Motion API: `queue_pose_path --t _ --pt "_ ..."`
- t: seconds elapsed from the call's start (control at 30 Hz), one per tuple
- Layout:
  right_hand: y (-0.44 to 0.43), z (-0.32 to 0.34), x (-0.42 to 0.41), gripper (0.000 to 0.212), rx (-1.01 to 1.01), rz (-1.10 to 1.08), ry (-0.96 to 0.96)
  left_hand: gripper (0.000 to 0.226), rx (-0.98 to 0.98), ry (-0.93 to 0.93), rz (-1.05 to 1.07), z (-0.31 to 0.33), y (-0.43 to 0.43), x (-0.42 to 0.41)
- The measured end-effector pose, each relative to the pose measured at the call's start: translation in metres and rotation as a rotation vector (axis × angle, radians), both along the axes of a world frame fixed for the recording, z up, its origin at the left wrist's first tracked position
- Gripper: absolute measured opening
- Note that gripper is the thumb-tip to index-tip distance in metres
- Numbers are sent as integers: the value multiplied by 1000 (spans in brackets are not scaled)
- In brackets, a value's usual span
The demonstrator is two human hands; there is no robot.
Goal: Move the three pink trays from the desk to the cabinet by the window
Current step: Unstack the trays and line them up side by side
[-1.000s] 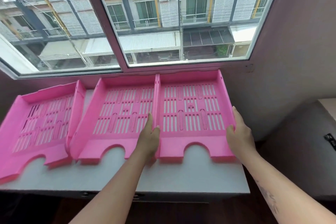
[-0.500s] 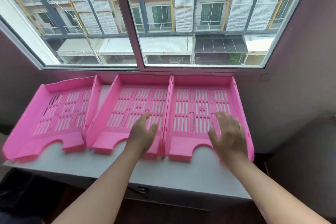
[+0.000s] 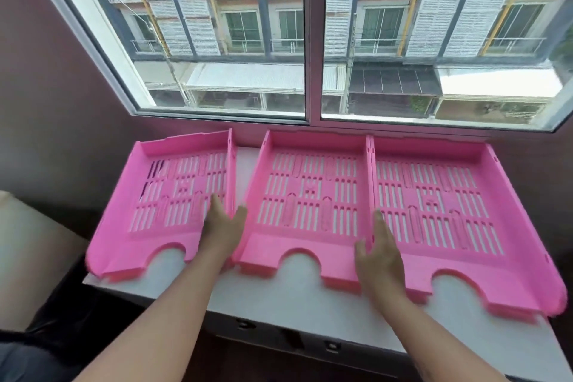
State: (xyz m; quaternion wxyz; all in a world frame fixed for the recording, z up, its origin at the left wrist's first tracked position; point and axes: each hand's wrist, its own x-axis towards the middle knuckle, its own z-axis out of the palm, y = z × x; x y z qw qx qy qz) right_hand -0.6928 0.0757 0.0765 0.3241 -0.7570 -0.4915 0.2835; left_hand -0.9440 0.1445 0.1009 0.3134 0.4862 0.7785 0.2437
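Observation:
Three pink slotted trays lie side by side on the white cabinet top under the window. The left tray sits slightly apart from the middle tray. The middle tray touches the right tray. My left hand straddles the left tray's right wall, fingers inside that tray and thumb against the middle tray's left edge. My right hand lies flat with fingers apart along the seam between the middle and right trays, thumb inside the middle tray.
The window rises directly behind the trays, with a dark wall on the left. A beige surface sits low at the left. Drawer handles show on the cabinet front. The right tray's front corner overhangs the cabinet edge.
Both hands left the right tray and shifted left: the left hand went to the gap between left and middle trays, the right hand to the middle-right seam. The view turned leftward.

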Motion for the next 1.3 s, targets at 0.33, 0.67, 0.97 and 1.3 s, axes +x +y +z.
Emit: queue_pose_path --t 0.33,0.67,0.97,1.3 --pt "4 -24 -4 64 58 -174 -70 68 -19 -135 -199 -19 -4 -15" --pt "6 -22 -8 65 65 -180 -126 62 -40 -225 -371 -15 2 -29" --pt "3 -16 -6 72 51 -121 -165 59 52 -145 -323 -8 -9 -18" --pt "-26 -28 -8 68 82 -125 -341 58 240 172 -247 -30 -41 -12"
